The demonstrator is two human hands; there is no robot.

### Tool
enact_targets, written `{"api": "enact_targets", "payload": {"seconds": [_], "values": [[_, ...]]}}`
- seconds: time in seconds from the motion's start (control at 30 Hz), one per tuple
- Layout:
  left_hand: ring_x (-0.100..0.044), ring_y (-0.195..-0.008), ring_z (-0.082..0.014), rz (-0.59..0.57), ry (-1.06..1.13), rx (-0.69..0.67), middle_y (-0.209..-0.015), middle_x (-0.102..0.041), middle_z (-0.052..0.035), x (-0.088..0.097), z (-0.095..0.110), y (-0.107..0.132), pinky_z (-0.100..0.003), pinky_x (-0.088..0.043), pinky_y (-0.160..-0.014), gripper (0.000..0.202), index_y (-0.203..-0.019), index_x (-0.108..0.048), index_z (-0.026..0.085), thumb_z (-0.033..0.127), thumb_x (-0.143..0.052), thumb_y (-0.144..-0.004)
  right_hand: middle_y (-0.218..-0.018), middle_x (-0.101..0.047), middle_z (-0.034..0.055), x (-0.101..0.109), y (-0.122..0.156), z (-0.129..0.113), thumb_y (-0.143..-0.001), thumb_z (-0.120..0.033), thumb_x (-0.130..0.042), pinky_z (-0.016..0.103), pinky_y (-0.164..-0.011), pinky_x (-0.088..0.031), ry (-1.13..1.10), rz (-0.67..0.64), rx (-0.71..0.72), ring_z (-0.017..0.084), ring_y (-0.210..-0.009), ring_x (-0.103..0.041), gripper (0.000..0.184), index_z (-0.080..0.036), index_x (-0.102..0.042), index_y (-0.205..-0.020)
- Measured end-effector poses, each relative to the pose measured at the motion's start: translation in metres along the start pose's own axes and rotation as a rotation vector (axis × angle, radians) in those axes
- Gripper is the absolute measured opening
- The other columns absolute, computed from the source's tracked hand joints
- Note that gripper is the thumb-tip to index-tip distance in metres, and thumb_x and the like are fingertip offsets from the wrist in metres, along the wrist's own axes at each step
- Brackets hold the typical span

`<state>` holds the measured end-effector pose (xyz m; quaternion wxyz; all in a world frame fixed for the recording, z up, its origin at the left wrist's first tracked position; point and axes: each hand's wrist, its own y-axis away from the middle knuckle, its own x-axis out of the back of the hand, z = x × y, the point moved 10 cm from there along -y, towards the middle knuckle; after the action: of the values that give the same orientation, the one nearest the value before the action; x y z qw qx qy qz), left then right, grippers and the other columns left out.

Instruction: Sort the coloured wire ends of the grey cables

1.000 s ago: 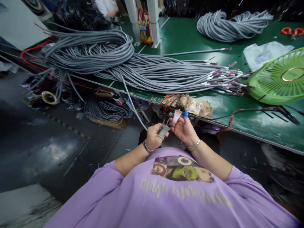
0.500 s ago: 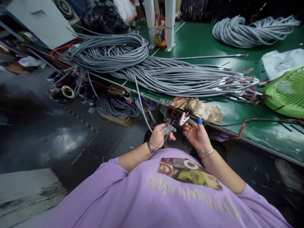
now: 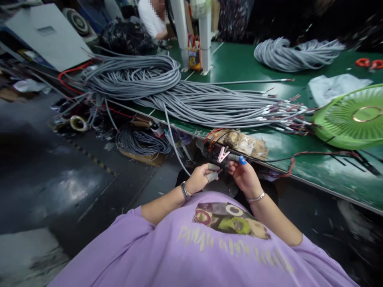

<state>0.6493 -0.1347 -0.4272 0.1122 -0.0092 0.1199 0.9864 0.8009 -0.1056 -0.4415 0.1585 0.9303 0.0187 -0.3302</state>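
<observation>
My left hand (image 3: 199, 178) is closed round the end of a grey cable (image 3: 175, 145), which runs down to it from the bundle on the bench. Grey covers wrap some of its fingers, and the cable's tip is hidden behind them. Close by on the right, my right hand (image 3: 243, 175) has its fingers curled in, a blue cover on the thumb and a grey one on a finger. Whatever it pinches is too small to make out. A pink clip (image 3: 223, 154) sits just above and between both hands, beside dark wires at the bench edge.
Across the green bench (image 3: 236, 59) lies a long bundle of grey cables (image 3: 191, 101) with stripped ends. A wood block (image 3: 243, 144) sits at the near edge, a green fan (image 3: 353, 115) on the right. Behind stand a cable coil (image 3: 296, 56) and a person in white (image 3: 152, 18).
My left hand has turned and its fingers have closed further over the cable end, so the coloured wires no longer show. My right hand stays by the clip. The whole view has shifted slightly.
</observation>
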Motion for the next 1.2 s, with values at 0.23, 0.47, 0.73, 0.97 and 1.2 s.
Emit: {"api": "enact_targets", "payload": {"seconds": [0.23,0.47,0.73,0.97,1.2], "values": [[-0.073,-0.079,-0.0193,0.073,-0.341,-0.305,-0.090,-0.077,-0.0095,0.031,0.040,-0.006,-0.032,-0.059,-0.075,0.032,-0.107,-0.069,0.014,0.036,-0.066,-0.083,-0.056,-0.054,-0.0029,-0.003,0.022,-0.058,-0.082,-0.047,-0.070,0.024,-0.046,-0.028,0.425,-0.094,0.313,0.007,-0.046,-0.038,0.029,-0.018,-0.071,-0.085],[-0.060,-0.120,-0.0292,0.188,-1.177,-0.771,-0.127,-0.066,-0.0162,0.039,0.141,-0.060,-0.044,-0.045,-0.103,0.037,-0.115,-0.068,0.013,0.018,-0.057,-0.080,-0.069,-0.060,-0.0018,0.025,0.019,-0.155,-0.090,-0.038,-0.058,0.028,-0.060,-0.044,0.874,0.162,0.684,0.012,-0.060,-0.050,0.036,-0.024,-0.065,-0.123],[-0.056,-0.111,-0.0341,-0.075,-1.762,-0.713,-0.126,-0.059,-0.0250,0.038,0.145,-0.139,-0.043,-0.041,-0.088,0.054,-0.126,-0.059,0.004,0.012,-0.054,-0.073,-0.058,-0.055,-0.0024,0.052,-0.009,-0.166,-0.086,-0.048,-0.060,0.026,-0.049,-0.033,0.974,0.296,0.597,0.013,-0.049,-0.042,0.047,-0.019,-0.066,-0.123],[-0.055,-0.114,-0.0340,0.140,-1.503,-0.846,-0.122,-0.060,-0.0264,0.053,0.203,-0.135,-0.043,-0.038,-0.094,0.044,-0.124,-0.058,0.001,0.019,-0.047,-0.086,-0.063,-0.061,0.0012,0.048,-0.005,-0.164,-0.083,-0.048,-0.063,0.029,-0.056,-0.039,1.015,0.301,0.605,0.016,-0.056,-0.050,0.050,-0.017,-0.067,-0.122],[-0.065,-0.090,-0.0266,0.258,-1.278,-0.705,-0.093,-0.070,-0.0102,0.056,0.243,-0.119,-0.034,-0.043,-0.078,0.037,-0.115,-0.063,0.013,0.027,-0.059,-0.081,-0.068,-0.062,0.0012,0.057,-0.010,-0.162,-0.083,-0.048,-0.063,0.029,-0.057,-0.039,1.011,0.290,0.618,0.015,-0.057,-0.049,0.048,-0.018,-0.067,-0.121]]}}
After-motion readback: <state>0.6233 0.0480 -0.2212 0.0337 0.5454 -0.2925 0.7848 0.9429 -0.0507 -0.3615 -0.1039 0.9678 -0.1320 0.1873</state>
